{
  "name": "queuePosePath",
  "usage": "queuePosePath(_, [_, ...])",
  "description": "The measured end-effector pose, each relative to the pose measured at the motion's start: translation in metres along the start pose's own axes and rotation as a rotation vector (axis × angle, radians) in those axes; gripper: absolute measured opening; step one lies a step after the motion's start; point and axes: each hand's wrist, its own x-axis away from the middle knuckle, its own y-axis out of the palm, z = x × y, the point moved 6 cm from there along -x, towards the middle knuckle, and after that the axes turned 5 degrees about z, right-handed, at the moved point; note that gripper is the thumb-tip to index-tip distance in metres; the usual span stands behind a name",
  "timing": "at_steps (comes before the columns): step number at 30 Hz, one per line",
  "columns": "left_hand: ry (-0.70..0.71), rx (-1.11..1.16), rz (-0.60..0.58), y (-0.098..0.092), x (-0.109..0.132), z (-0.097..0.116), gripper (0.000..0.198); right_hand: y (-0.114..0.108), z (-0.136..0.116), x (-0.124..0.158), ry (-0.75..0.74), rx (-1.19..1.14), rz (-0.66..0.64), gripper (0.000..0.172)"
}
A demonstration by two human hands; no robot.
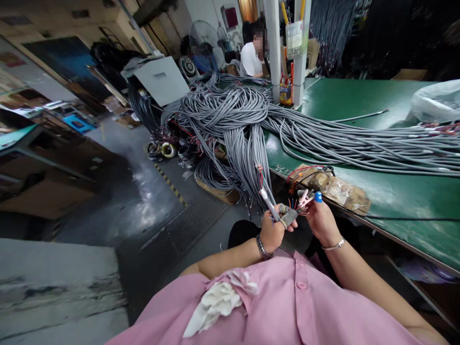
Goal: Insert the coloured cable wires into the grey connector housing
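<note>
My left hand [275,229] is closed round a grey cable [266,197], with worn grey covers on some of its fingers. The cable's stripped end, with red and green wires, points up past a white band. Thin coloured wires [293,205] fan out from the left fingers towards my right hand [322,221]. A blue cap [318,197] covers the right thumb. Those right fingers pinch a small pale pink piece [305,198] beside the wire ends; its exact kind is unclear. Both hands are in front of the bench edge.
Grey cables [230,108] lie heaped over the green bench [406,201] and hang off its end. A worn wooden block [332,189] with wires sits at the near edge. A plastic bag [436,101] lies right. A person [250,57] sits behind a white post [275,48].
</note>
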Motion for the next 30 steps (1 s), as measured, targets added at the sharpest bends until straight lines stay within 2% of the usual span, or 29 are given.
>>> queuePosePath(3, [0.012, -0.009, -0.001, 0.001, -0.003, -0.001, 0.031, -0.003, 0.004, -0.002, -0.027, 0.022, 0.036, 0.042])
queuePosePath(7, [0.019, -0.036, -0.017, 0.004, -0.005, -0.004, 0.03, 0.0, 0.013, -0.005, 0.145, -0.088, -0.025, 0.041])
queuePosePath(9, [0.01, -0.042, -0.019, 0.004, -0.006, -0.006, 0.029, 0.002, 0.015, -0.007, 0.185, -0.14, -0.047, 0.041])
queuePosePath(19, [-0.004, -0.087, -0.054, 0.004, -0.007, -0.009, 0.035, 0.002, 0.017, -0.01, 0.19, -0.25, 0.056, 0.034])
queuePosePath(30, [-0.025, -0.106, -0.054, 0.004, -0.009, -0.008, 0.034, 0.007, 0.015, -0.009, 0.182, -0.264, 0.01, 0.038])
